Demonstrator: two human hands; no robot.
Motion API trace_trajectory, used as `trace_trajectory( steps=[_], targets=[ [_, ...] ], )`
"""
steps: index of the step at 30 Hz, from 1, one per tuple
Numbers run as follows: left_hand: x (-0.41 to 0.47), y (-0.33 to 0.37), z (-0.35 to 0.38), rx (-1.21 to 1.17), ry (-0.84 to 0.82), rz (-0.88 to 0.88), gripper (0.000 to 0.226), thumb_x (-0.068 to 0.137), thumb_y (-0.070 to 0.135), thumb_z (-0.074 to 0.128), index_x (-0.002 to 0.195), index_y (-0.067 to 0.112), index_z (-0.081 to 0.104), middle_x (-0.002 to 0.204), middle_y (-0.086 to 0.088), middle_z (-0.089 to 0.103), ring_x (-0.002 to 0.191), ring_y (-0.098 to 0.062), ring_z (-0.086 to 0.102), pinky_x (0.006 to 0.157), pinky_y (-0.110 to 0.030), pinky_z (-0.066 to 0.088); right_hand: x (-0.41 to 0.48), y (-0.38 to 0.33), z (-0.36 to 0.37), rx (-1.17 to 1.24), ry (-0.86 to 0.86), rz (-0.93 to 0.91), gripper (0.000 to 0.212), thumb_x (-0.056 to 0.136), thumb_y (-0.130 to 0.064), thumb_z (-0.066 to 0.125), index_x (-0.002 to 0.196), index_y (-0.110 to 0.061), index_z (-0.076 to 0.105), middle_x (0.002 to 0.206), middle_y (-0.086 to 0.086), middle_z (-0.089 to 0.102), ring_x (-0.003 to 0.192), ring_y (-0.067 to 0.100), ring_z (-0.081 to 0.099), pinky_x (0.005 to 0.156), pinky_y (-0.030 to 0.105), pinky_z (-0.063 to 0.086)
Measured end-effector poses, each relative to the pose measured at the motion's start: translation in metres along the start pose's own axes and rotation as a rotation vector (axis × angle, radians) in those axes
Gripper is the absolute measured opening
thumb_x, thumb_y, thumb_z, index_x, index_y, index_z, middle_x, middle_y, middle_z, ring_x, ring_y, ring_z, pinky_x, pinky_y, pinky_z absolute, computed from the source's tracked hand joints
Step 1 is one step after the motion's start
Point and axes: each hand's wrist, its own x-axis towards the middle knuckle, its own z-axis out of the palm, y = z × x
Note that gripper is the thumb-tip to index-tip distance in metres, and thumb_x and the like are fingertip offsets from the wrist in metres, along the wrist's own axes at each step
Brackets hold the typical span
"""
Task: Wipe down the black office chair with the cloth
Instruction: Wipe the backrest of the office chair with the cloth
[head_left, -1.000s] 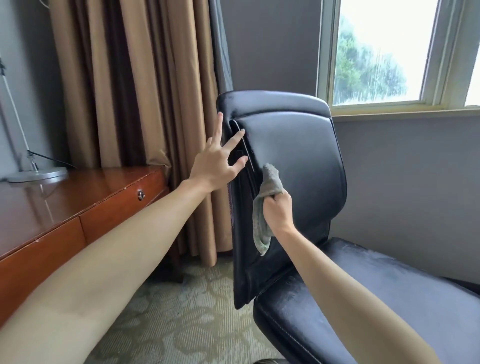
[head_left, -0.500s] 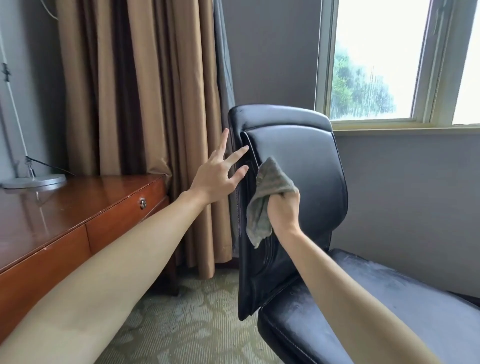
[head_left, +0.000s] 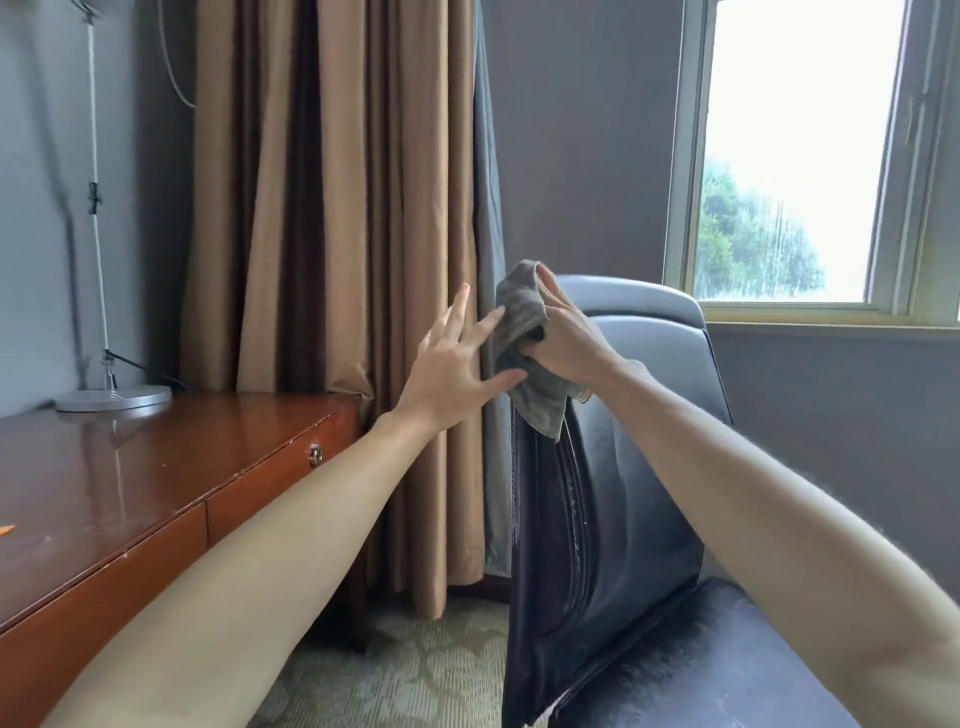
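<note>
Fingers (head_left: 548, 285) of the right hand (head_left: 563, 338) curled tight round the gray cloth (head_left: 522, 312), cloth bunched at the top side edge of the black chair (head_left: 623, 493) back, left hand (head_left: 457, 358) flat with fingers (head_left: 453, 318) spread, tips touching the cloth, brown desk (head_left: 130, 493) and curtain (head_left: 322, 208) on the left

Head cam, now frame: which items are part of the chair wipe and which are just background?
In the job: black leather office chair; crumpled grey cloth at the backrest's top corner; right hand gripping the cloth; left hand, fingers spread beside it.
Just there: reddish wooden desk; silver round-based desk lamp; tan curtains; window.
</note>
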Motion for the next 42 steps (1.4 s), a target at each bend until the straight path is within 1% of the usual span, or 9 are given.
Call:
trace_trajectory(
  steps=[3,7,12,17,23,28,34,38,42],
  targets=[
    [0.011,-0.004,0.006,0.005,0.077,-0.038,0.054,0.090,0.046,0.064,0.138,0.023,0.053,0.164,-0.006,0.008,0.148,-0.023,0.012,0.114,-0.051,0.021,-0.001,-0.001,-0.008,0.072,-0.072,-0.081,0.044,0.083,-0.020,0.066,0.127,-0.017,0.060,0.154,0.000,0.031,0.148,0.016,0.012,0.119,0.041,0.020],
    [0.024,-0.009,0.011,-0.017,0.241,-0.131,0.017,0.093,0.021,0.059,0.099,0.011,0.071,0.160,-0.009,0.025,0.146,-0.024,0.021,0.112,-0.049,0.027,-0.003,0.002,-0.016,0.108,-0.080,-0.159,0.037,0.075,-0.012,0.067,0.112,-0.016,0.065,0.131,0.003,0.049,0.128,0.018,0.041,0.103,0.042,0.038],
    [0.033,-0.011,0.009,0.007,0.274,-0.376,0.021,0.091,0.019,0.056,0.110,0.012,0.063,0.154,-0.010,0.035,0.139,-0.024,0.031,0.105,-0.045,0.032,-0.005,0.005,-0.021,0.129,-0.072,-0.106,0.062,0.075,-0.021,0.068,0.135,-0.023,0.050,0.140,-0.004,0.043,0.128,0.016,0.040,0.104,0.037,0.037],
    [0.026,0.009,0.020,0.020,0.315,0.070,0.048,0.075,-0.011,0.045,0.115,0.007,0.064,0.149,-0.008,0.045,0.134,-0.024,0.037,0.101,-0.035,0.040,-0.009,0.004,-0.010,0.101,-0.042,-0.103,0.071,0.076,-0.012,0.070,0.140,-0.007,0.040,0.149,0.009,0.035,0.139,0.017,0.028,0.113,0.036,0.027],
    [0.025,0.019,0.040,0.085,0.266,0.048,0.045,0.086,0.015,0.043,0.122,0.005,0.066,0.140,-0.010,0.055,0.128,-0.028,0.050,0.100,-0.041,0.046,-0.022,0.019,-0.002,0.307,-0.013,0.049,0.092,0.075,-0.013,0.070,0.152,-0.022,0.022,0.155,-0.004,0.031,0.140,0.011,0.031,0.112,0.025,0.030],
    [0.018,0.026,0.046,0.089,0.261,-0.036,0.052,0.098,0.033,0.040,0.141,0.005,0.050,0.150,-0.008,0.043,0.137,-0.026,0.042,0.110,-0.034,0.034,-0.029,0.022,-0.004,0.645,0.083,0.115,0.062,0.084,-0.019,0.065,0.141,-0.034,0.046,0.141,-0.014,0.051,0.130,-0.002,0.043,0.110,0.023,0.033],
    [0.018,0.028,0.055,-0.098,0.166,-0.132,0.062,0.103,0.037,0.042,0.153,0.008,0.023,0.161,-0.006,0.020,0.147,-0.020,0.023,0.111,-0.019,0.019,-0.044,0.022,0.022,0.461,0.457,0.308,0.044,0.092,-0.019,0.060,0.134,-0.028,0.055,0.134,-0.014,0.055,0.101,0.009,0.062,0.103,0.020,0.041],
    [0.030,0.039,0.055,-0.221,0.177,-0.194,0.065,0.102,0.031,0.048,0.155,0.011,0.017,0.160,-0.004,0.023,0.138,-0.021,0.037,0.100,-0.010,0.023,-0.057,0.030,0.042,0.424,0.249,0.245,0.057,0.097,-0.030,0.053,0.149,-0.031,0.030,0.160,-0.003,0.017,0.145,0.013,0.023,0.120,0.040,0.017],
    [0.033,0.045,0.061,-0.278,0.225,-0.274,0.067,0.099,0.022,0.053,0.155,0.016,0.018,0.156,-0.001,0.033,0.134,-0.022,0.043,0.096,-0.009,0.025,-0.073,0.030,0.050,0.432,0.151,0.324,0.060,0.101,-0.038,0.042,0.153,-0.029,0.013,0.162,-0.004,0.000,0.147,0.006,-0.007,0.121,0.045,-0.003]
  ],
)
